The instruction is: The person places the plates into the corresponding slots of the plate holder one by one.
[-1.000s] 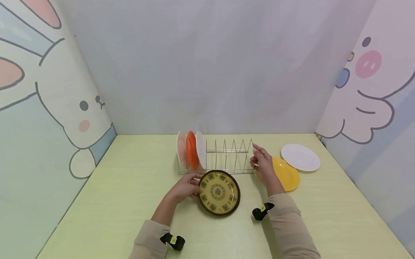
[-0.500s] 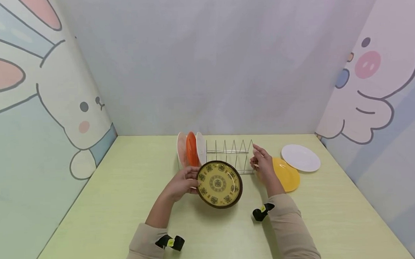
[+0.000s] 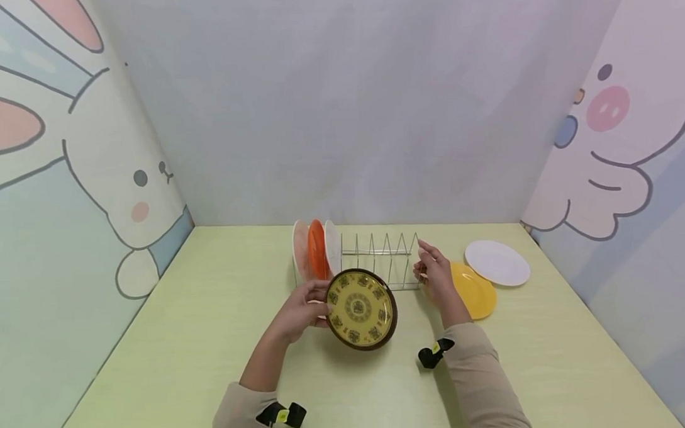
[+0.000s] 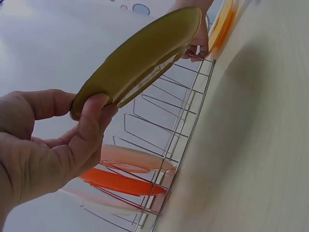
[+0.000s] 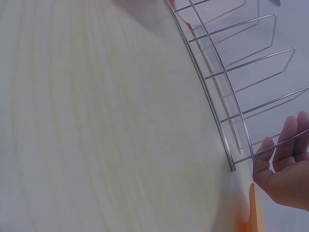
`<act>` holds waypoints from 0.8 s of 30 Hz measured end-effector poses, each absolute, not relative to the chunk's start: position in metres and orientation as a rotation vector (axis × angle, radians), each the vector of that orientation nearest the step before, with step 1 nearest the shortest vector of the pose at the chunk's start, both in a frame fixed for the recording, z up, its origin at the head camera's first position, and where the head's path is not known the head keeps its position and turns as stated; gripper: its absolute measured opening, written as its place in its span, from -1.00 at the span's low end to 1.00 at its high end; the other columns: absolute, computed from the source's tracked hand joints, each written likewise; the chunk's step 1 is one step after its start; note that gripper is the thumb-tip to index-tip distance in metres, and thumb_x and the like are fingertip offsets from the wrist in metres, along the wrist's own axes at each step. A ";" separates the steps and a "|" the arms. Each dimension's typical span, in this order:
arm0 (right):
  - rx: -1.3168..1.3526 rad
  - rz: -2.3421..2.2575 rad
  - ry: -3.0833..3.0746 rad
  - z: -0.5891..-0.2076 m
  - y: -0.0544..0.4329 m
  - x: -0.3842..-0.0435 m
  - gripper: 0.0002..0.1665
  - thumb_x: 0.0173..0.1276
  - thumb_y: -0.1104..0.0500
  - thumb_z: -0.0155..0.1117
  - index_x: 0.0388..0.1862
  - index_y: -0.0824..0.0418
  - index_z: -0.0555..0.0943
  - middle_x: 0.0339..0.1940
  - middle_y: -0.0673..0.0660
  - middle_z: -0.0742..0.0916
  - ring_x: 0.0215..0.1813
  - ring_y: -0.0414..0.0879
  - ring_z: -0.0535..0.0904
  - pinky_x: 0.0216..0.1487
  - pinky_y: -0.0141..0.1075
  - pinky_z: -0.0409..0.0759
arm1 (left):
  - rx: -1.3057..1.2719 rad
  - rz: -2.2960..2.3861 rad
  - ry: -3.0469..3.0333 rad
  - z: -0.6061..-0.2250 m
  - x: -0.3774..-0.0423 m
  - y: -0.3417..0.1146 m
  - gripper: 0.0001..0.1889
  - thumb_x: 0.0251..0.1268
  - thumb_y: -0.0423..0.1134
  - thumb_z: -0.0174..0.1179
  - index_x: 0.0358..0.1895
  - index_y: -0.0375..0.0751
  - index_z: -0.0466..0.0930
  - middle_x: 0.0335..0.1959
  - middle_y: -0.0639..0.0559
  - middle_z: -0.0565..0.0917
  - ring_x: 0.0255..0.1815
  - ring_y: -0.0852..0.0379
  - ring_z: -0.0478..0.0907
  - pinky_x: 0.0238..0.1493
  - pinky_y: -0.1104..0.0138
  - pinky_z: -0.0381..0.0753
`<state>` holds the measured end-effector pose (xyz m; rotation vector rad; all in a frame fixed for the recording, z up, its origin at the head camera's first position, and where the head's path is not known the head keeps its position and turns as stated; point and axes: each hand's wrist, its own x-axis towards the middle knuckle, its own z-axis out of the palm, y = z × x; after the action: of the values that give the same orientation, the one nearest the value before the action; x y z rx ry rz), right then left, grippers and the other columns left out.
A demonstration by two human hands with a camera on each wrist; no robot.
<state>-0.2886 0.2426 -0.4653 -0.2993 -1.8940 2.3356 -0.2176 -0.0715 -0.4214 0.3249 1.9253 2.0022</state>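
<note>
My left hand (image 3: 302, 313) pinches the left rim of a patterned yellow-brown plate (image 3: 359, 308), thumb on one face and fingers on the other. In the left wrist view the plate (image 4: 140, 60) is tilted and raised above the table, its shadow falling on the surface. A wire dish rack (image 3: 378, 266) stands just behind it. My right hand (image 3: 435, 270) grips the rack's right end; in the right wrist view its fingers (image 5: 285, 145) curl round the end wire. Upright in the rack's left slots are a pale pink plate (image 3: 300, 250), an orange plate (image 3: 317, 249) and a white plate (image 3: 333, 246).
Right of the rack, a yellow plate (image 3: 477, 291) lies on the table (image 3: 172, 371), partly hidden by my right hand. A white oval plate (image 3: 497, 262) lies beyond it, close against its edge. Walls with cartoon animals enclose the table at the back and sides.
My left hand has lifted the patterned plate off the table and tilted it, its face turned more toward the head camera. My right hand stays on the rack's end.
</note>
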 end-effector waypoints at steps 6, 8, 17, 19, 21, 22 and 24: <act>-0.316 2.362 -1.882 -0.464 0.244 -0.288 -0.42 0.42 0.01 0.07 0.37 0.11 0.32 -0.54 0.02 0.54 -0.46 -0.19 0.46 -0.35 -0.33 0.49 | 0.251 2.160 1.984 -0.412 -0.215 -0.075 -0.50 0.13 -0.60 0.09 0.20 -0.39 0.32 -0.11 -0.31 0.47 -0.28 -0.04 0.56 -0.38 0.19 0.63; -0.314 2.366 -1.886 -0.463 0.244 -0.288 -0.43 0.42 0.01 0.07 0.37 0.10 0.32 -0.54 0.03 0.54 -0.45 -0.18 0.46 -0.34 -0.32 0.48 | 0.227 2.203 2.003 -0.410 -0.216 -0.076 -0.49 0.12 -0.60 0.09 0.20 -0.35 0.32 -0.12 -0.30 0.47 -0.29 -0.04 0.56 -0.38 0.20 0.63; -0.341 2.368 -1.893 -0.458 0.243 -0.288 -0.54 0.45 0.05 0.03 0.30 0.02 0.39 -0.54 0.05 0.52 -0.47 -0.16 0.44 -0.38 -0.32 0.48 | 0.197 2.352 2.021 -0.396 -0.218 -0.073 -0.47 0.14 -0.57 0.12 0.22 -0.29 0.29 -0.06 -0.29 0.44 -0.22 -0.06 0.53 -0.34 0.22 0.64; -0.330 2.368 -1.905 -0.458 0.243 -0.288 -0.54 0.46 0.06 0.01 0.32 0.04 0.37 -0.54 0.05 0.51 -0.47 -0.16 0.44 -0.39 -0.33 0.47 | 0.186 2.389 2.010 -0.393 -0.218 -0.072 -0.48 0.15 -0.56 0.12 0.22 -0.29 0.28 -0.06 -0.28 0.43 -0.21 -0.06 0.52 -0.32 0.23 0.64; -0.326 2.371 -1.912 -0.458 0.243 -0.289 -0.52 0.46 0.06 0.01 0.34 0.06 0.34 -0.54 0.06 0.51 -0.48 -0.16 0.43 -0.40 -0.33 0.47 | 0.179 2.424 2.004 -0.392 -0.220 -0.071 -0.48 0.16 -0.56 0.12 0.21 -0.28 0.28 -0.06 -0.27 0.42 -0.21 -0.05 0.52 -0.31 0.23 0.64; -0.326 2.373 -1.916 -0.458 0.243 -0.289 -0.50 0.46 0.05 0.01 0.35 0.07 0.33 -0.54 0.06 0.51 -0.48 -0.15 0.44 -0.39 -0.32 0.47 | 0.179 2.441 1.999 -0.391 -0.220 -0.070 -0.48 0.16 -0.55 0.12 0.21 -0.28 0.27 -0.07 -0.26 0.41 -0.21 -0.05 0.51 -0.30 0.23 0.64; -0.337 2.382 -1.919 -0.459 0.243 -0.289 -0.49 0.46 0.05 0.00 0.36 0.06 0.32 -0.54 0.06 0.51 -0.47 -0.15 0.44 -0.37 -0.31 0.47 | 0.187 2.487 1.980 -0.390 -0.222 -0.068 -0.49 0.15 -0.57 0.12 0.20 -0.29 0.27 -0.08 -0.26 0.40 -0.21 -0.05 0.51 -0.30 0.21 0.64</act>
<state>-0.2893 0.2428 -0.4590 -0.3369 -1.9187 2.3815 -0.2216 -0.0684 -0.3896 0.1873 1.9797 2.4874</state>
